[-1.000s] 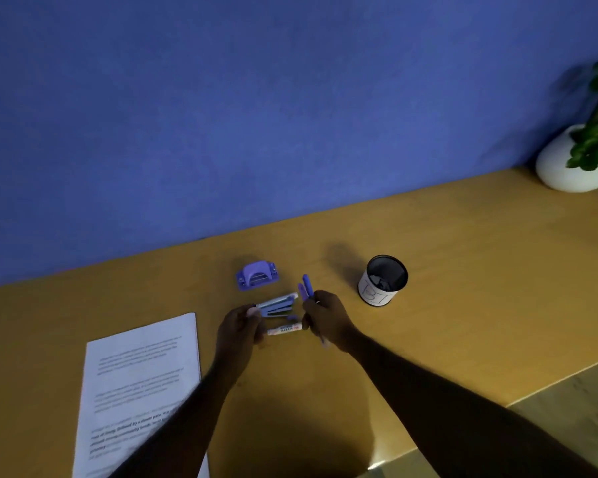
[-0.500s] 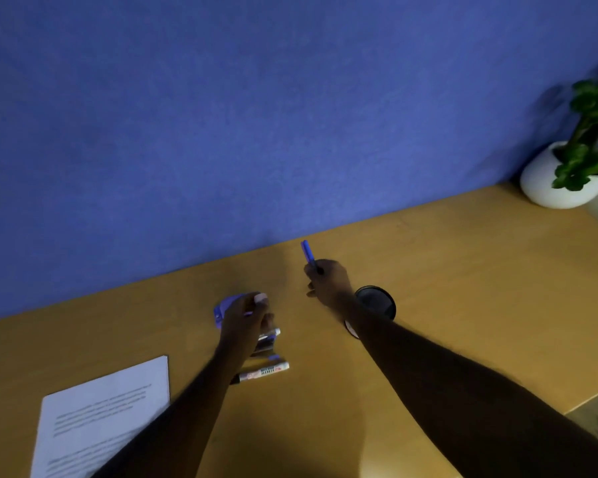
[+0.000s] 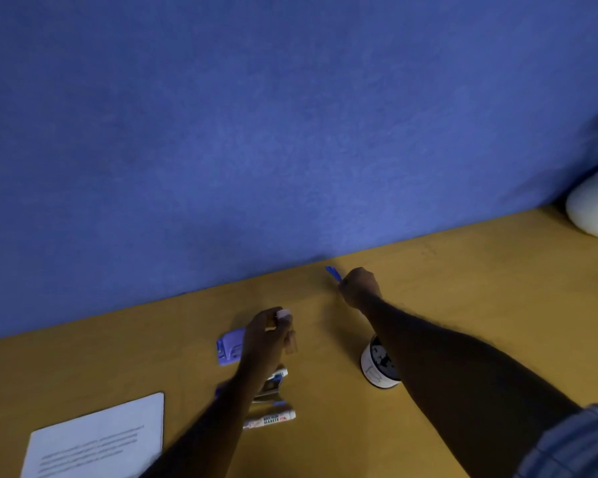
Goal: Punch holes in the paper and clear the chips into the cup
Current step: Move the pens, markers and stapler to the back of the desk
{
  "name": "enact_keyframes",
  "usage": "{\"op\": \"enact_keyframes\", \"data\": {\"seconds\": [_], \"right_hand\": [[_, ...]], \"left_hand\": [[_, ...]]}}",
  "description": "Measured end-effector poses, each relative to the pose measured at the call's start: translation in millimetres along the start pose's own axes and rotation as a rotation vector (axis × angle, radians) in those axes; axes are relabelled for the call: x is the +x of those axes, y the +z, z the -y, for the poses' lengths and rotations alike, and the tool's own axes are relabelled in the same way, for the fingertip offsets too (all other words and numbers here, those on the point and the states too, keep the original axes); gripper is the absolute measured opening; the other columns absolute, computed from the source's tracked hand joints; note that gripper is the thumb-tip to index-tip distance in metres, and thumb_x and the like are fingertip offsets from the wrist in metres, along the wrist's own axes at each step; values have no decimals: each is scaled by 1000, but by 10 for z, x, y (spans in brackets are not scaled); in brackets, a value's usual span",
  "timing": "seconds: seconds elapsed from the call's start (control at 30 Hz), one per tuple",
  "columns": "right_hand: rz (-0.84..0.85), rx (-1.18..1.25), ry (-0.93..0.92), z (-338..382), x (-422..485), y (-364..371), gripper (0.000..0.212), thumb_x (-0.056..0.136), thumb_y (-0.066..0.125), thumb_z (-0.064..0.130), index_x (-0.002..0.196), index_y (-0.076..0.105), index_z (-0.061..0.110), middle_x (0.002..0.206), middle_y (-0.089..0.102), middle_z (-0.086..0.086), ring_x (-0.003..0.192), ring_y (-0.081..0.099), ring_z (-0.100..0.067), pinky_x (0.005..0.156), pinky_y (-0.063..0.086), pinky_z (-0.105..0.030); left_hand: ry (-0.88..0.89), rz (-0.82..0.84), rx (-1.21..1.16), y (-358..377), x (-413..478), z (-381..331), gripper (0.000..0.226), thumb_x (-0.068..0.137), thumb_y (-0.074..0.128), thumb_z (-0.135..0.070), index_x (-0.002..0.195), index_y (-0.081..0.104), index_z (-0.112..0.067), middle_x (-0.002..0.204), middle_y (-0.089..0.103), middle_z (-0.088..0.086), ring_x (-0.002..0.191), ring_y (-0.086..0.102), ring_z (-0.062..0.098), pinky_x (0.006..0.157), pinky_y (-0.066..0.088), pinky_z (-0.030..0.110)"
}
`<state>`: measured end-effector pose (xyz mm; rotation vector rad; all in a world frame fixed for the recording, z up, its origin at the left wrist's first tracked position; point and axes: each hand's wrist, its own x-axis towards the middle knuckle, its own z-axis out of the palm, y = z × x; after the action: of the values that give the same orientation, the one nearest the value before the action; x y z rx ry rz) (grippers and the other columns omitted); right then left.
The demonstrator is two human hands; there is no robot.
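A purple hole punch [image 3: 229,347] lies on the wooden desk [image 3: 463,288], partly behind my left hand [image 3: 268,334]. That hand hovers just right of the punch with a small pale object [image 3: 283,313] pinched in its fingertips. My right hand [image 3: 359,286] reaches far back toward the wall, closed around a blue pen [image 3: 332,272] that points up and left. The printed paper [image 3: 97,439] lies flat at the lower left. The white cup [image 3: 373,370] with a dark inside stands right of centre, partly hidden by my right forearm.
A whiteboard marker [image 3: 270,419] and a silver and blue tool [image 3: 273,384] lie below my left hand. A white plant pot [image 3: 592,208] stands at the far right against the blue wall [image 3: 290,132].
My right hand has carried the blue pen from beside the cup toward the wall. My left hand has lifted off the items and moved up beside the hole punch. The view has tilted upward.
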<state>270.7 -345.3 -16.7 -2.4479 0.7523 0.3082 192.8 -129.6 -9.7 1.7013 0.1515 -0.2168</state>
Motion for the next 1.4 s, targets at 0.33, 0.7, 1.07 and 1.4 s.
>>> {"op": "enact_keyframes", "data": {"seconds": [0.33,0.7,1.07,1.4], "right_hand": [[-81,-164,-26,-49,186,80,31,97,53,26,119,61,5,122,61,-15,110,61,-33,87,53,-40],[-124,-239,-15,-87,181,160,28,96,51,22,121,60,11,117,63,-11,107,62,-29,88,55,-42],[-109,-209,-49,-152,150,115,34,90,56,30,119,58,11,119,60,-11,109,59,-31,89,53,-45],[-106,-209,-73,-192,92,-16,49,89,59,41,125,54,8,124,55,-14,112,55,-32,89,51,-43]], "left_hand": [[-23,35,37,28,83,151,19,94,60,-31,83,66,-16,58,64,-1,50,55,8,50,48,26],[-59,33,54,24,39,104,15,93,60,-29,95,65,-14,70,67,6,58,60,14,59,52,36],[-32,63,107,19,-12,82,21,95,57,-32,89,64,-12,64,63,3,57,58,13,58,51,33],[-22,87,84,51,21,39,27,96,57,-32,85,64,-9,65,63,5,56,58,14,58,50,33]]}}
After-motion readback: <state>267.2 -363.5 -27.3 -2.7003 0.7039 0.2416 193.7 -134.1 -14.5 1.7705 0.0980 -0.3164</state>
